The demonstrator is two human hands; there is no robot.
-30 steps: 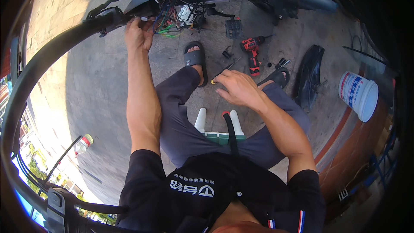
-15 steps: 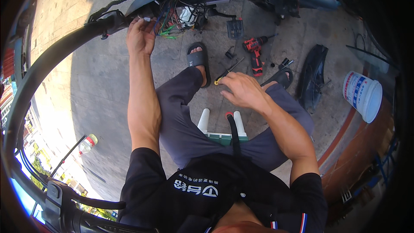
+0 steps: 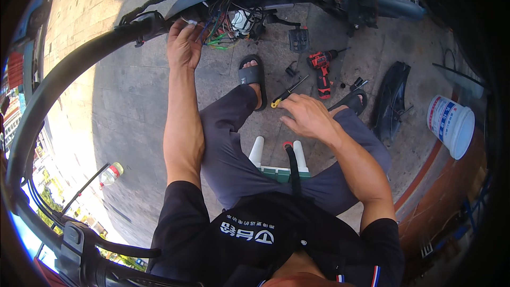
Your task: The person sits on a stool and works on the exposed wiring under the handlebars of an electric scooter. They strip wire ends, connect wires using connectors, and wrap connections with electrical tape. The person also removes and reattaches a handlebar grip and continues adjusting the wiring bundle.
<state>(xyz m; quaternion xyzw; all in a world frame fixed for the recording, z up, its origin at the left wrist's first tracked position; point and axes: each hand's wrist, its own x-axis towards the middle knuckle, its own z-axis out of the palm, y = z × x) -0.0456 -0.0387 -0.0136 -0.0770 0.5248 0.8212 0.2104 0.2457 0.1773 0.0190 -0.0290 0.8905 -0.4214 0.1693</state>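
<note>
My left hand [image 3: 185, 47] is raised to the frame of an electric bike, fingertips pinched on a small white wire connector [image 3: 191, 22]. Beside it spills a tangle of coloured wires [image 3: 219, 32], some with green ends, next to a white-cased part [image 3: 241, 22]. My right hand [image 3: 307, 116] hangs loosely over my right knee, thumb and fingers apart, nothing seen in it. Close to its fingertips, a screwdriver [image 3: 289, 91] with a yellow-and-black handle appears to lie on the ground.
A red-and-black cordless drill [image 3: 322, 72], a black pedal [image 3: 299, 40] and a curved black cover [image 3: 390, 98] lie on the paving. A white bucket [image 3: 451, 127] stands at right. The bike's dark tube [image 3: 69, 69] arcs along the left. A plastic bottle [image 3: 111, 174] is at left.
The whole view has shifted slightly, carrying everything a little right and down. My left hand still pinches the connector, and my right hand stays near the screwdriver.
</note>
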